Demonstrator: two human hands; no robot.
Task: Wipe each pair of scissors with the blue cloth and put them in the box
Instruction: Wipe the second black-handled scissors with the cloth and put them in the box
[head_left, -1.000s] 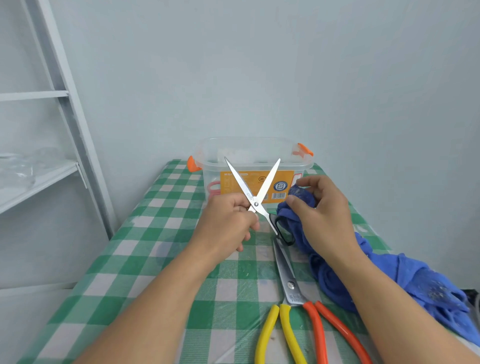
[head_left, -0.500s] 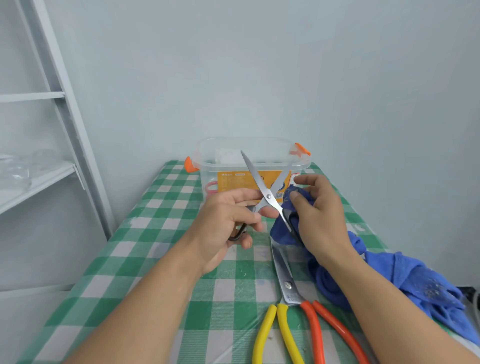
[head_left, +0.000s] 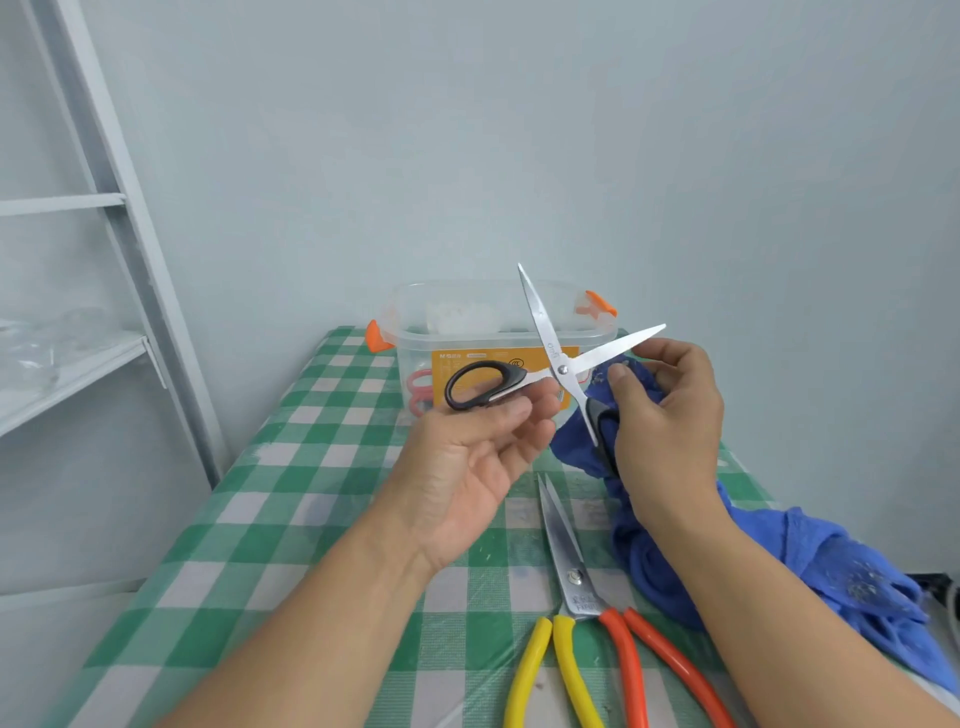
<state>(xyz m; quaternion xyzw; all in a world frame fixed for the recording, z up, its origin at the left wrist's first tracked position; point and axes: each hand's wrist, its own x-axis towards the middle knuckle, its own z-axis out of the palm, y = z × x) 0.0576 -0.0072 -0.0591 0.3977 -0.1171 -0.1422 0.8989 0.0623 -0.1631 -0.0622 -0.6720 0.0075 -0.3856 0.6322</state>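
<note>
Step in hand: wiping the black-handled scissors (head_left: 562, 370). Blades spread wide, pair held in the air over the middle of the surface (head_left: 291, 519), in front of the box (head_left: 410, 332) at the far edge.

Left hand (head_left: 467, 467) palm up; fingers (head_left: 511, 415) pinch one handle loop. Right hand (head_left: 670, 426) curls round the blue cloth (head_left: 831, 566) and the other handle, thumb pressing cloth by the lower blade.

Next, I judge: draw cloth along each blade, clear of the edges, close, box it. Yellow-and-orange scissors (head_left: 569, 566) lie at the near edge, yet to do.
</note>
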